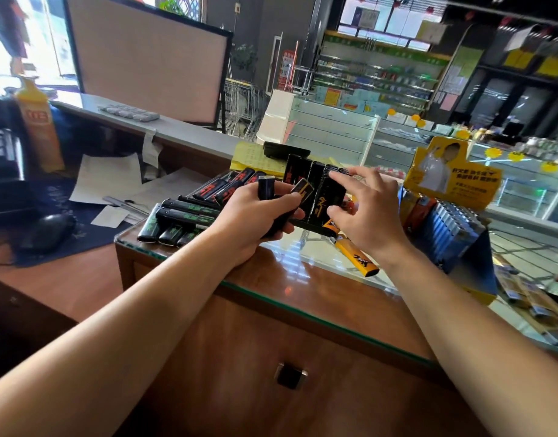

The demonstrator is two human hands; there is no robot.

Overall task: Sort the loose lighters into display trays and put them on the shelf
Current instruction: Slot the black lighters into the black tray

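My left hand [255, 216] grips a bunch of black lighters [266, 187] above the glass counter; one with gold lettering sticks out between finger and thumb. My right hand [366, 209] hovers with spread fingers over a black display tray [306, 224] in which several black lighters [326, 193] stand upright. Its fingertips touch the tops of the standing row. A pile of loose black lighters [189, 212] with red and green print lies to the left. One orange lighter [358, 257] lies flat under my right wrist.
A yellow display box [454, 181] with blue-grey lighters [454, 222] stands at the right. Yellow paper [249, 159] and a black device [284, 149] lie behind the tray. A lower desk at the left holds a mouse [47, 230], papers and a keyboard.
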